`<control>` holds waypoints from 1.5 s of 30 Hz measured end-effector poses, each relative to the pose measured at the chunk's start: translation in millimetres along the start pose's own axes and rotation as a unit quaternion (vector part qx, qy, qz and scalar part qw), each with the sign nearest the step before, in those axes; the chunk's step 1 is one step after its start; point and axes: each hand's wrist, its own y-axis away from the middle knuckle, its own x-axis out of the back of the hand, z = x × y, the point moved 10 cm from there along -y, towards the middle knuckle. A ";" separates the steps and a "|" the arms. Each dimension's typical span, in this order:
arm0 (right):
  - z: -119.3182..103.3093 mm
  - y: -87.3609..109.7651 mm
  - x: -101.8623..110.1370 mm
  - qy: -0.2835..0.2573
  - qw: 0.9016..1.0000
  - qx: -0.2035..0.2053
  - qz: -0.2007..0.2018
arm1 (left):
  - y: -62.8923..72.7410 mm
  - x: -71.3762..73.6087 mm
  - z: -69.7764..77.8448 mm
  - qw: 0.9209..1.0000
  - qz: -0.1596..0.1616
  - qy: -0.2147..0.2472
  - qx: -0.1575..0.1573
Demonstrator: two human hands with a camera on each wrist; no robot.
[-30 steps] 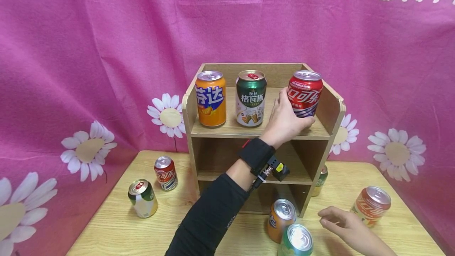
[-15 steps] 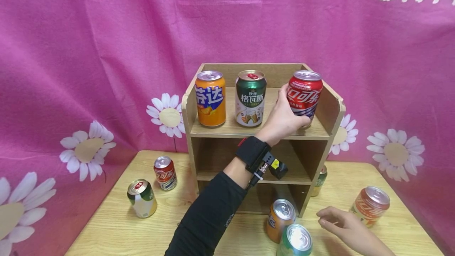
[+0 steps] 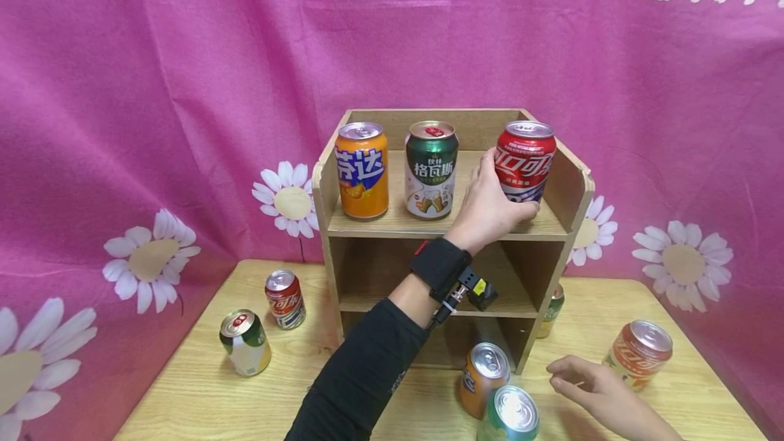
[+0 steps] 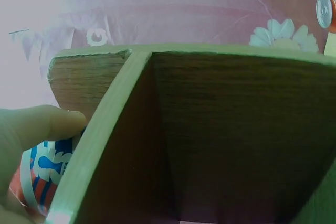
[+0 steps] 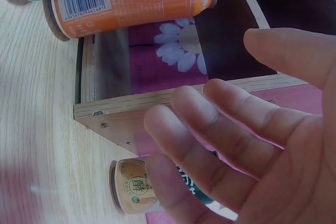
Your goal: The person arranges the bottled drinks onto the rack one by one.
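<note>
My left hand (image 3: 486,208) grips a red cola can (image 3: 528,160) standing upright at the right end of the top shelf (image 3: 392,224), thumb in front and fingers at its left side. In the left wrist view, my thumb (image 4: 47,123) lies over the can, which the shelf edge partly hides. A green and white kvass can (image 3: 431,169) and an orange soda can (image 3: 363,170) stand to its left. Low at the right, my right hand (image 3: 603,393) holds nothing, its fingers loosely bent in the right wrist view. A peach-coloured can (image 3: 640,354) stands just behind it.
On the table (image 3: 184,393), a red can (image 3: 285,299) and a green-white can (image 3: 246,344) stand left of the shelf unit. An orange can (image 3: 480,386) and a green can (image 3: 510,420) stand in front. Another can (image 3: 551,312) is half hidden at the right side.
The cola can's label has turned slightly to the right under my left hand, and my left thumb and wrist have shifted a little. The right hand stays nearly still.
</note>
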 end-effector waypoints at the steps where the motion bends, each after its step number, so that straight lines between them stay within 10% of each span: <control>1: 0.7 0.0 -0.5 -0.001 1.000 -0.004 -0.003 | 0.2 0.0 -0.3 1.000 -0.001 0.011 0.001; 9: 1.2 0.6 -0.9 -0.003 1.000 -0.006 -0.005 | -0.7 -6.8 -1.2 0.987 -0.054 0.149 0.012; 38: 2.6 -0.3 -1.6 -0.009 1.000 0.004 -0.004 | 0.8 -0.2 -2.0 1.000 -0.003 -0.011 0.014; 45: 3.1 -0.8 -1.4 -0.004 1.000 -0.002 -0.006 | 0.7 -2.1 0.0 0.999 -0.017 0.043 0.000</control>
